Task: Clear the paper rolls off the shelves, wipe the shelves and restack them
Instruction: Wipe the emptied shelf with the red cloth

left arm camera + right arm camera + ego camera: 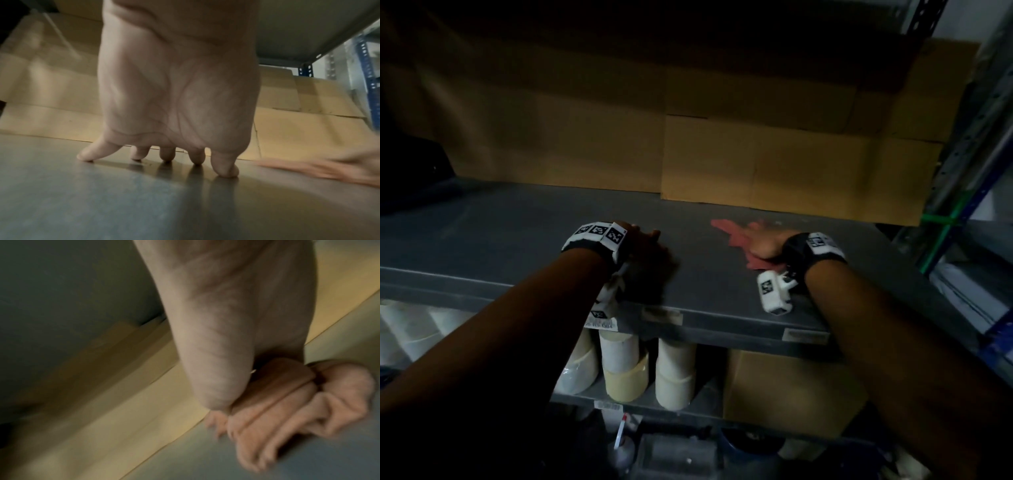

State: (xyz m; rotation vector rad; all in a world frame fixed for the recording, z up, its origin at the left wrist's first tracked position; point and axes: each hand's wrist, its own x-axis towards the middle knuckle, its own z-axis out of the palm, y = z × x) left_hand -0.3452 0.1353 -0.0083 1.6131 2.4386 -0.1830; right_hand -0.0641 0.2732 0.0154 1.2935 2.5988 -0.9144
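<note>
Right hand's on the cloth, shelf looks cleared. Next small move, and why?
Probably sweep the pink cloth leftward across the grey shelf. The right hand presses it flat near the cardboard boxes, the left hand only braces on fingertips, and bare shelf lies to the left.

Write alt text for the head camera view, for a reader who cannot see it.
A person's right hand presses a pink cloth on a bare grey shelf, while the left hand rests on the shelf beside it. Cardboard boxes stand along the back, and paper rolls stand on the shelf below.
</note>
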